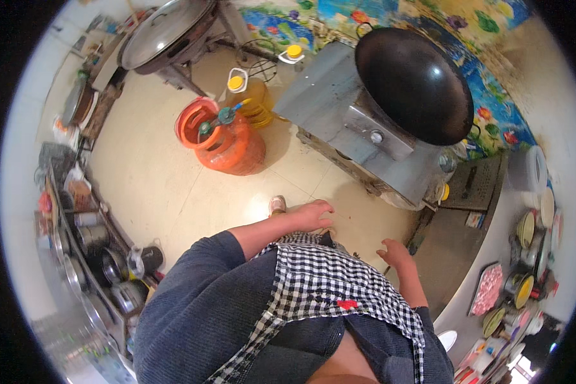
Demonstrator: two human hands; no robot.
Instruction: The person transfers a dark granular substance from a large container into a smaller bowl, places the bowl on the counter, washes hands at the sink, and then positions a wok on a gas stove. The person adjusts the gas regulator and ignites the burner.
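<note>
My left hand (313,216) hangs in front of my checked apron (326,272), its fingers loosely bent and apart, holding nothing. To the right, my right hand (395,252) is held low beside the apron, fingers apart and nothing in them. Ahead of both hands stands a metal gas stove (381,136) with a large dark wok (413,83) on it. Left of the stove, an orange gas cylinder (233,152) with a green regulator (226,116) rests on the tiled floor. Neither hand touches the stove or the cylinder.
Behind the cylinder is a yellow-capped oil jug (255,102). A lidded large pan (166,35) sits on a stand at the far left. Pots fill the left rack (102,256). Along the right counter (459,272) are bowls and a pink patterned tray (486,289).
</note>
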